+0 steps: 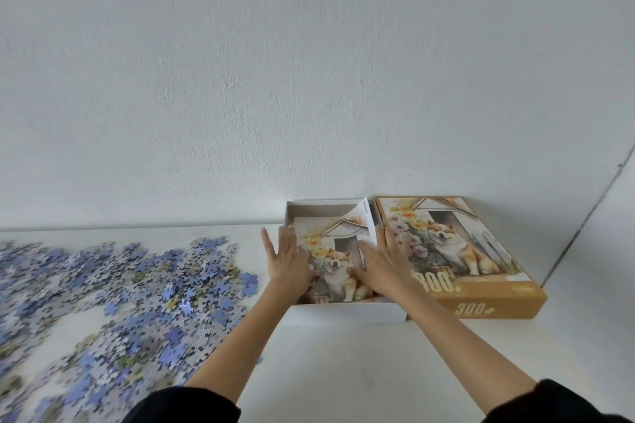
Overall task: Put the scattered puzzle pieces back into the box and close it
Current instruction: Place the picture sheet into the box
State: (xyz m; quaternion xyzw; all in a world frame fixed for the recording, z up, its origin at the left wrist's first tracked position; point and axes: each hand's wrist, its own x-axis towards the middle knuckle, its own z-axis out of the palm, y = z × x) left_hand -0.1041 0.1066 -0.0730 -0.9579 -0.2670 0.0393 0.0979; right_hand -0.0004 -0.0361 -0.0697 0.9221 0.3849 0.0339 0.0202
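A white open box [347, 313] stands against the wall with a printed dog picture sheet [338, 259] lying inside, its far right corner curled up. My left hand [287, 259] lies flat with spread fingers over the box's left side. My right hand [386, 259] presses flat on the sheet's right part. The orange lid [481, 299], showing the same dog and "300", lies just right of the box. Several blue and grey puzzle pieces [120, 302] are scattered across the white table to the left.
A white wall [309, 79] rises directly behind the box and lid. The white tabletop [343, 371] stretches toward me between my forearms. A dark seam [584, 216] marks a wall corner at the right.
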